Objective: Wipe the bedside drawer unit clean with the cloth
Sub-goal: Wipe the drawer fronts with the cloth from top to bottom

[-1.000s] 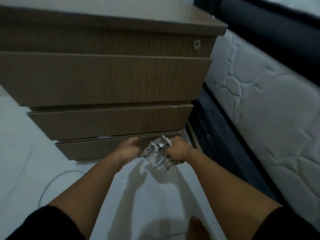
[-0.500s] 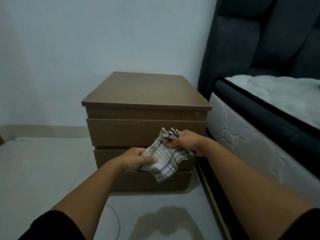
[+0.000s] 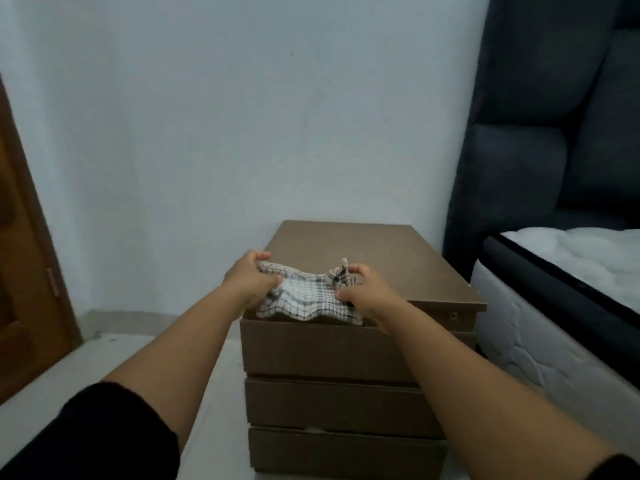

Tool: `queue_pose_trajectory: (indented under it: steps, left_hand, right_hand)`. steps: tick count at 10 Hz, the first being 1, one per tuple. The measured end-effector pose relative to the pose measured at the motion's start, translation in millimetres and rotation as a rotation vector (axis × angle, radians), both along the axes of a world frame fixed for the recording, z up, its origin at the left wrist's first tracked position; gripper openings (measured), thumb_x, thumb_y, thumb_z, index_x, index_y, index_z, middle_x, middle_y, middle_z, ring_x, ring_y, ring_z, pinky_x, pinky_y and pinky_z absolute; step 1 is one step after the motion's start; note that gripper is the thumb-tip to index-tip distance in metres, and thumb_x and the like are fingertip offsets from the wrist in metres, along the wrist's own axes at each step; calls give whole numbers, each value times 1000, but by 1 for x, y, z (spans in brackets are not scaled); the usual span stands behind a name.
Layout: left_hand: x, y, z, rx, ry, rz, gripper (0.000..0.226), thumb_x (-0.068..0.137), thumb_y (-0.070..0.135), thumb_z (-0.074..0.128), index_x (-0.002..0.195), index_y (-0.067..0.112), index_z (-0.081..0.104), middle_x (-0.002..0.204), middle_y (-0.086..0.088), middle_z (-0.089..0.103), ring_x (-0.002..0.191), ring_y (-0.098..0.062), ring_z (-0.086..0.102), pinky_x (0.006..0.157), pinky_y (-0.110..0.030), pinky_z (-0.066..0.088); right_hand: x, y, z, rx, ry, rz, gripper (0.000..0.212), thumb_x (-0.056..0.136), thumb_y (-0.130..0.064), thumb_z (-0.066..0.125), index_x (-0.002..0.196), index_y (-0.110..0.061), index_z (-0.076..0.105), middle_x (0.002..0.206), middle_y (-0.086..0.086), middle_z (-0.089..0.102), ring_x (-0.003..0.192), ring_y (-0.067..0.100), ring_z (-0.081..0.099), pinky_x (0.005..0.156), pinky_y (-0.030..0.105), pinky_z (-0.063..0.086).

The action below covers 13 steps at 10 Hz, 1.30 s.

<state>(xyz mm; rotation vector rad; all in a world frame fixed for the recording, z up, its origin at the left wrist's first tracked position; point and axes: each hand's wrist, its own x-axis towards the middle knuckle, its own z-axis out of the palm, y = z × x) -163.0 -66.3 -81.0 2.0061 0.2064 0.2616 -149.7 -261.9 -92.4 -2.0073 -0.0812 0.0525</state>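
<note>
Beside the bed [image 3: 554, 271], your left hand [image 3: 247, 277] and right hand [image 3: 363, 296] each grip the checked cloth [image 3: 304, 299], spread at the drawer unit [image 3: 346, 355] top's front edge. Wiping seems barely begun; top and fronts remain.

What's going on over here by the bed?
A person is holding a checked white-and-grey cloth spread between both hands at the front edge of a brown wooden bedside drawer unit. The left hand grips its left end and the right hand grips the bunched right end. The cloth lies on the unit's top, drooping slightly over the front edge. The three drawers look closed. A white quilted mattress sits just to the right.
</note>
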Motion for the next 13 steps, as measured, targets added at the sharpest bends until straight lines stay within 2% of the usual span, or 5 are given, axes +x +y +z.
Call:
queue_pose_trajectory:
  steps: [3,5,8,11,13]
  left_hand:
    - [63,19,8,144,-137,157,44,90,20,64,131,21,49,131,-12,53,74,-8,53,51,-11,42]
    - [90,17,-16,513,-172,-49,42,95,39,51,135,25,51,142,-1,51,127,-20,50,106,-33,38]
    - [99,29,-29,1089,216,-317,53,103,43,10,153,28,2,162,7,1,150,-18,-1,118,-58,5]
    - [103,31,-32,1065,226,-300,55,103,43,9,153,23,-1,161,5,-5,149,-17,-6,117,-57,-1]
    - [83,8,-27,487,-215,44,48,102,30,33,149,22,27,160,4,14,149,-14,3,121,-46,11]
  right_hand:
    - [60,45,7,-176,-167,-84,52,91,-15,60,139,-24,41,123,10,60,66,9,54,51,17,43]
    - [74,60,-6,-699,-422,-74,54,98,-35,43,148,-21,27,150,4,31,140,22,25,115,42,24]
    - [75,68,-31,-937,-224,68,59,99,-51,16,151,-23,13,160,4,5,147,24,3,114,59,-2]
    - [73,71,-28,-947,-182,73,58,100,-48,13,152,-22,8,160,5,1,148,24,0,113,59,-5]
    - [46,54,-18,-723,-475,-74,51,101,-46,22,148,-25,23,158,5,13,147,22,6,116,55,6]
